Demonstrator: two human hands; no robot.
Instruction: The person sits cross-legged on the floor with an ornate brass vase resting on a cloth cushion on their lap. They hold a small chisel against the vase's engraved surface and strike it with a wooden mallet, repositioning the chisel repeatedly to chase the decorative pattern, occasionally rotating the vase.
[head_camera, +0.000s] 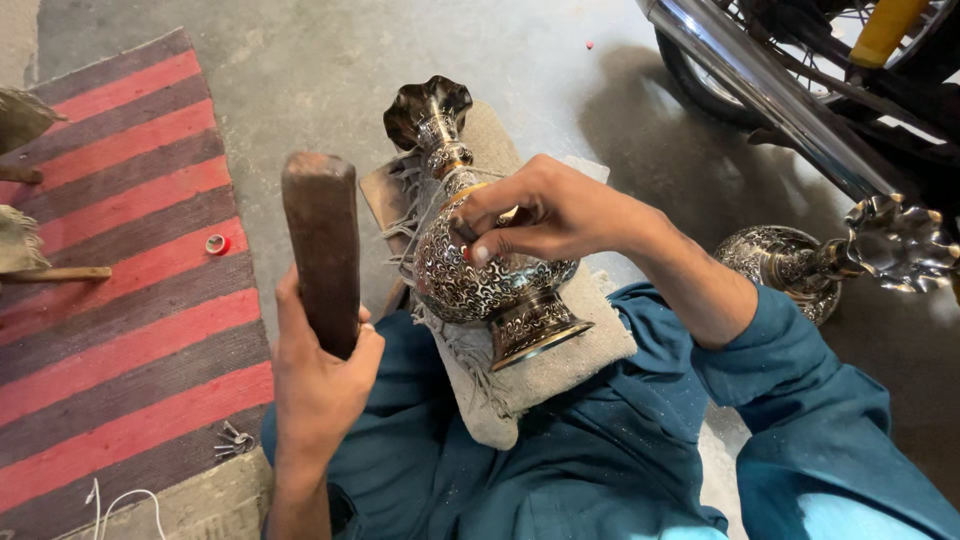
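Two hands were at work over one engraved metal vase (480, 270), which lay tilted on a folded cloth pad (560, 370) across the person's lap, its long axis running from the fluted mouth at upper left, away from the body, to the flared foot at lower right. At left, the left hand (320, 375) was closed in a fist around a dark wooden block (322, 250), held upright just beside the vase's belly and clear of it. At right, the right hand (545, 215) rested on the vase's shoulder, fingertips pinching a small tool (467, 235) against the surface; this hand was the nearer. A second vase (800, 265) lay well apart at far right.
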